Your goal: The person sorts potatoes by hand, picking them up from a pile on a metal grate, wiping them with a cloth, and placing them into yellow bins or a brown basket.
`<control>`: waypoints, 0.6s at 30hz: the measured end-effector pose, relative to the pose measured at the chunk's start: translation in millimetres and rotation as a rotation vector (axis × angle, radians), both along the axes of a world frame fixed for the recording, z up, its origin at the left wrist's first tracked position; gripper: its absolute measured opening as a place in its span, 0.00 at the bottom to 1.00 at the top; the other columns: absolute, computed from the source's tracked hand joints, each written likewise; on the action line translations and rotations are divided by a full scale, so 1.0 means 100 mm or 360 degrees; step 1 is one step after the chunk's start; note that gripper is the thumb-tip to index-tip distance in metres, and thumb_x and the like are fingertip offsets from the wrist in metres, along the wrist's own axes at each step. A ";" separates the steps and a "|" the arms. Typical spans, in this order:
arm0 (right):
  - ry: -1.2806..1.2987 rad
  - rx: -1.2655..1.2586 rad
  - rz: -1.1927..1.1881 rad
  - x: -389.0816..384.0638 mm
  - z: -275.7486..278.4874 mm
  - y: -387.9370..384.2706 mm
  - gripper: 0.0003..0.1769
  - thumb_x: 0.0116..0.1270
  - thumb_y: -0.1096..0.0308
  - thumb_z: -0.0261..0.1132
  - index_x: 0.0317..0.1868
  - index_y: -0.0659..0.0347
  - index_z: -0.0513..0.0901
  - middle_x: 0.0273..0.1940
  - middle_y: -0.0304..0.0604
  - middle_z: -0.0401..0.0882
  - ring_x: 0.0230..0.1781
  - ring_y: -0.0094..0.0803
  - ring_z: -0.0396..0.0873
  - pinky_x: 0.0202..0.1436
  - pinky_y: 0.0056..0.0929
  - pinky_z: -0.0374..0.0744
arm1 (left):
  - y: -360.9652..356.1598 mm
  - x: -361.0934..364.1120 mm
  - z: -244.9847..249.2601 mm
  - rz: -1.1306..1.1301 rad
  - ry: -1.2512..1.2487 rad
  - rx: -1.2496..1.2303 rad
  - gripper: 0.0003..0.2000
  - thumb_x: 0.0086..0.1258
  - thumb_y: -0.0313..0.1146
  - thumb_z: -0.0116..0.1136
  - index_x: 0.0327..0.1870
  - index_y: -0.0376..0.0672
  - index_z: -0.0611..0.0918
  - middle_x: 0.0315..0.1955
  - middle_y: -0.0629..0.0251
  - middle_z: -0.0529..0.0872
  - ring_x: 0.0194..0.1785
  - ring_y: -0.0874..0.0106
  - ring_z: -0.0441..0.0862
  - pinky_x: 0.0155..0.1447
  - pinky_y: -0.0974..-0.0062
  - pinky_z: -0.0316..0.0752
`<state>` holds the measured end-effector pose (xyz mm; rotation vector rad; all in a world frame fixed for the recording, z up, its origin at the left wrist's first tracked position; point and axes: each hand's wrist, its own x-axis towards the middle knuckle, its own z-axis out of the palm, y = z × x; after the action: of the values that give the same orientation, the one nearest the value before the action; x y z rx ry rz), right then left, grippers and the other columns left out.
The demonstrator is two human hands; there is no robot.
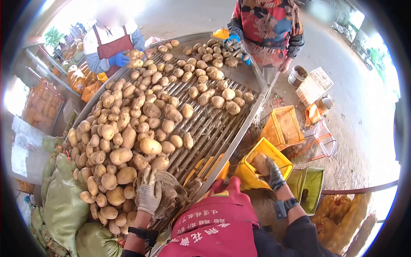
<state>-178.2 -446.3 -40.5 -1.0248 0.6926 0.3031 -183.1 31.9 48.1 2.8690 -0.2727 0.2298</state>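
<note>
Many potatoes [128, 128] lie heaped on a metal roller sorting table [214, 124]. My left hand [147, 192], in a dirty work glove, rests on potatoes at the near end of the heap, fingers spread over them. My right hand [269, 171], also gloved, holds a potato [260, 162] above a yellow crate [257, 171] beside the table. I wear a red apron [214, 227] and a wrist watch [284, 206].
Two other people stand at the far end: one in a red apron with blue gloves [117, 59] handling potatoes, one in a patterned jacket [265, 25]. Orange crates [284, 126], a green bin [308, 184], green sacks [60, 201] and netted potato bags [342, 214] surround the table.
</note>
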 end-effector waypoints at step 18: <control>-0.1187 -0.2698 0.1344 2.43 0.16 0.53 0.41 0.58 0.54 0.72 0.73 0.46 0.70 0.76 0.50 0.59 0.78 0.58 0.53 0.76 0.59 0.57 | -0.05 0.16 -0.27 0.0249 0.0596 0.0439 0.29 0.68 0.49 0.53 0.72 0.57 0.72 0.75 0.52 0.62 0.74 0.47 0.61 0.75 0.45 0.52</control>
<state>64.5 -393.1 -24.1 -2.8390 -0.4332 -0.0587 -167.0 27.2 20.9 3.1271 -0.0072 -0.3434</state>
